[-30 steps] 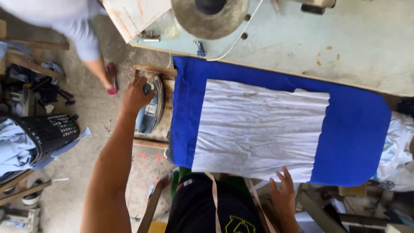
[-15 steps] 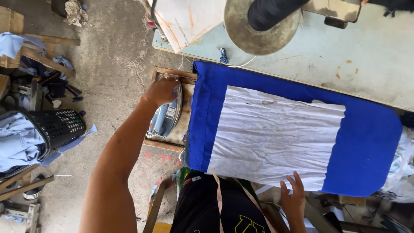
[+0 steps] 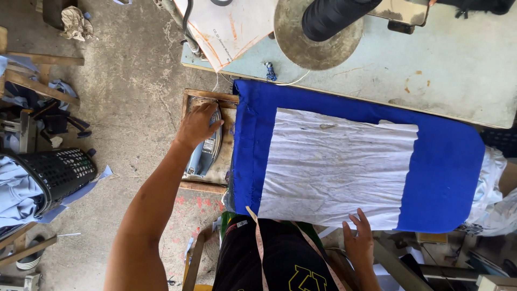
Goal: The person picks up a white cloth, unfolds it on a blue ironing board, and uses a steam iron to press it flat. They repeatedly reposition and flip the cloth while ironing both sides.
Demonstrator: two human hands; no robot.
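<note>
A white wrinkled cloth [image 3: 339, 167] lies spread over a blue padded ironing board [image 3: 441, 178]. To the board's left, a light blue iron [image 3: 203, 152] rests on a small wooden stand [image 3: 207, 175]. My left hand [image 3: 195, 126] is closed over the iron's handle at its far end. At the near edge of the board, my right hand [image 3: 360, 237] rests with its fingers spread, fingertips touching the cloth's edge. A measuring tape [image 3: 259, 237] hangs down my dark shirt.
A pale worktable [image 3: 458, 59] behind the board carries a round metal disc [image 3: 318, 37] with a dark thread cone. At the left on the concrete floor are a black basket [image 3: 62, 172] with blue fabric, wood pieces and scraps. White fabric bundles [image 3: 493, 188] hang at the right.
The view has shifted, so the board sits further right and lower. My left hand stays on the iron on its stand. My right hand has moved a little right along the near edge.
</note>
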